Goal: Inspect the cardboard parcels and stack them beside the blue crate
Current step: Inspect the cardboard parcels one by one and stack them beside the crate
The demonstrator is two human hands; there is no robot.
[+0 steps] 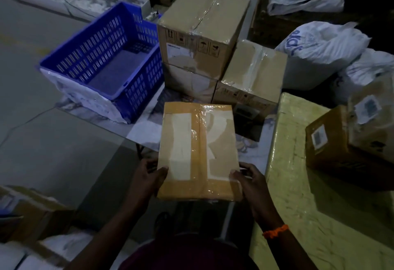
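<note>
The left hand (149,176) grips the near left corner of a flat cardboard parcel (198,150), with the thumb laid on the top face and the fingers hidden below. The parcel is held level in front of the body, above the near edge of the table (145,133). Its long side points away, and clear tape runs over pale torn patches on top. The right hand (251,182) holds the near right corner the same way, thumb on top and fingers curled round the edge. An orange band (276,231) sits on that wrist.

The blue crate (102,63) stands on the far left of the table. Its slotted walls and floor are in plain sight, and white plastic film (85,97) covers its near outer wall. Touching its right side is a two-high stack: a tall taped box (202,29) set on a lower box (187,82). A third taped box (253,71) stands against that stack on the right. The light is dim, so I cannot tell whether anything lies in the crate's far corner.

Further right, a yellow wrapped block (298,163) carries a labelled carton (341,139), and white sacks (319,41) are heaped behind.
</note>
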